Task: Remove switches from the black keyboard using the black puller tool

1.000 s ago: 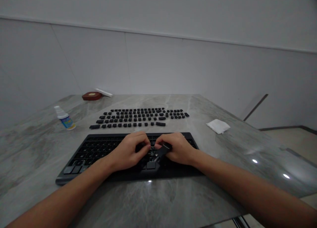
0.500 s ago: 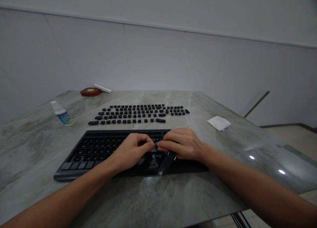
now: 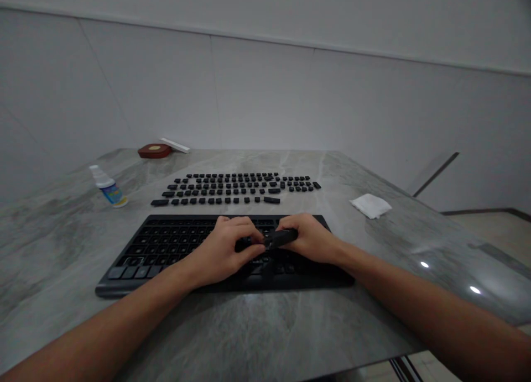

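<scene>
A black keyboard [image 3: 136,285] lies on the table in front of me, with most of its keycaps off and a few still on at its front left. My right hand [image 3: 309,237] is closed around a dark, bar-shaped tool [image 3: 282,238], held nearly level above the keyboard's right half. Beside the tool's left end, the thumb and fingers of my left hand [image 3: 232,249] are pinched together. What sits in that pinch is too small and dark to make out. Loose black keycaps [image 3: 219,192] lie in several rows behind the keyboard.
On the left stands a white spray bottle [image 3: 108,187] with a blue label. A red-brown box [image 3: 154,151] and a white flat piece [image 3: 175,145] are at the back left. A folded white tissue [image 3: 370,206] lies to the right on the grey marble table [image 3: 265,338].
The dark tool has swung up from hanging below my right hand to nearly level, its end now at my left fingers. The thin shiny piece between my fingertips no longer shows.
</scene>
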